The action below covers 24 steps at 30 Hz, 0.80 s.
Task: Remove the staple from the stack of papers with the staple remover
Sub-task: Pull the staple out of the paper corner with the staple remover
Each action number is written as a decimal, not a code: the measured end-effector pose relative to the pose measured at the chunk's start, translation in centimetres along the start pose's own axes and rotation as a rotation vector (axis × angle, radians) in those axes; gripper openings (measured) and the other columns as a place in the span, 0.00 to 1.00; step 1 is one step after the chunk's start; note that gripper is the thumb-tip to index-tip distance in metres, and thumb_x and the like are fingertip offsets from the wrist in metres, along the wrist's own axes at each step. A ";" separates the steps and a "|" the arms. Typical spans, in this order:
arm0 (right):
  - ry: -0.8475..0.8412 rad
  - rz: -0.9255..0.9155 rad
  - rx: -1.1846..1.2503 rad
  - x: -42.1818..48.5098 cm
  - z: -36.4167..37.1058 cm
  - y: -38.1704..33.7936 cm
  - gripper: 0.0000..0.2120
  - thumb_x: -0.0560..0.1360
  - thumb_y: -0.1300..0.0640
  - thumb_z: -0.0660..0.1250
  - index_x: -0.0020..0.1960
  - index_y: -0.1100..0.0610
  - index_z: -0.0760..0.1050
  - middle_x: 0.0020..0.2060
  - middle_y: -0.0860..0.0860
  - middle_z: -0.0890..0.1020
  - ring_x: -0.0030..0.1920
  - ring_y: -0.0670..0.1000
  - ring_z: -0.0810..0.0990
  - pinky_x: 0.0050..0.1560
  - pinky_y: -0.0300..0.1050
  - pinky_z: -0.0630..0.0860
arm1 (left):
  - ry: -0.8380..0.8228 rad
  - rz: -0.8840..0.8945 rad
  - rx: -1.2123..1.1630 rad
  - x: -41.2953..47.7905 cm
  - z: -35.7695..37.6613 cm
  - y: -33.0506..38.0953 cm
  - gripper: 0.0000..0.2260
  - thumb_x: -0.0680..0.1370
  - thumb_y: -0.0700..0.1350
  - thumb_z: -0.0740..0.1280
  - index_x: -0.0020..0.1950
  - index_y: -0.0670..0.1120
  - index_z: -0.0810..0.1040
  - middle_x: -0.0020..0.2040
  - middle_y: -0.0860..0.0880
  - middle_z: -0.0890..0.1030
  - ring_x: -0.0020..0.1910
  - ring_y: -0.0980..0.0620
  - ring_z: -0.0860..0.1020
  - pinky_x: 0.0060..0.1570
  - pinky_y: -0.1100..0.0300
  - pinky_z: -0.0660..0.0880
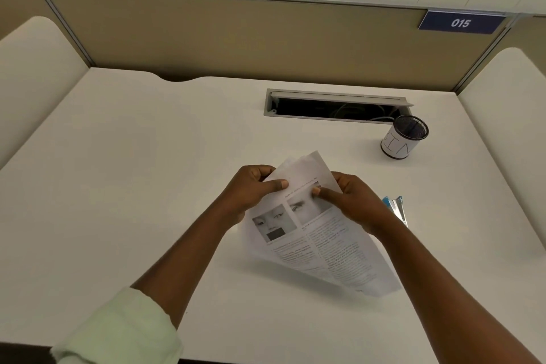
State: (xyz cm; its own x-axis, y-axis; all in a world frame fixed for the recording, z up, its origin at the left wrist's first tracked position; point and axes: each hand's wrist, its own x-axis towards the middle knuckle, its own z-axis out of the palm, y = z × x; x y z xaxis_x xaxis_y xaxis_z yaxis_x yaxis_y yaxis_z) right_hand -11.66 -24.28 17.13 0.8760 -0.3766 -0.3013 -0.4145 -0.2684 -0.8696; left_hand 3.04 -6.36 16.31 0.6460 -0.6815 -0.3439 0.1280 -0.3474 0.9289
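Note:
A stack of printed papers [319, 242] with text and two photos is held tilted above the white desk [141, 174], its lower end near the desk. My left hand [251, 189] grips the stack's upper left edge, thumb on the top page. My right hand [351, 201] pinches the upper right part, thumb pressed near the page's top. The blue and metal staple remover [397, 207] lies on the desk just right of my right hand, partly hidden behind it. I cannot make out the staple.
A black mesh pen cup [404, 137] with a white label stands at the back right. Behind it an open cable tray [336, 108] is sunk into the desk. Beige partition walls enclose the desk on three sides, with a blue "015" sign [461, 23].

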 end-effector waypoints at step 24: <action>0.612 0.228 -0.239 2.2 -5.7 12.5 0.20 0.77 0.53 0.71 0.67 0.55 0.73 0.55 0.62 0.81 0.51 0.61 0.82 0.53 0.52 0.79 | 0.182 -0.146 0.056 -0.1 -0.3 0.4 0.05 0.74 0.47 0.75 0.47 0.46 0.85 0.40 0.50 0.87 0.36 0.49 0.82 0.40 0.57 0.76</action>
State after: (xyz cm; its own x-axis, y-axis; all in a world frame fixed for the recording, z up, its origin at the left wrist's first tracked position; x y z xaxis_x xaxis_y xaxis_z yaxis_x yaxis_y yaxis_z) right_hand -16.29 -33.55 7.82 0.4928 -0.8603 -0.1307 -0.6763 -0.2842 -0.6795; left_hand 3.26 -6.21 16.77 0.7496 -0.4955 -0.4388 0.1913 -0.4724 0.8604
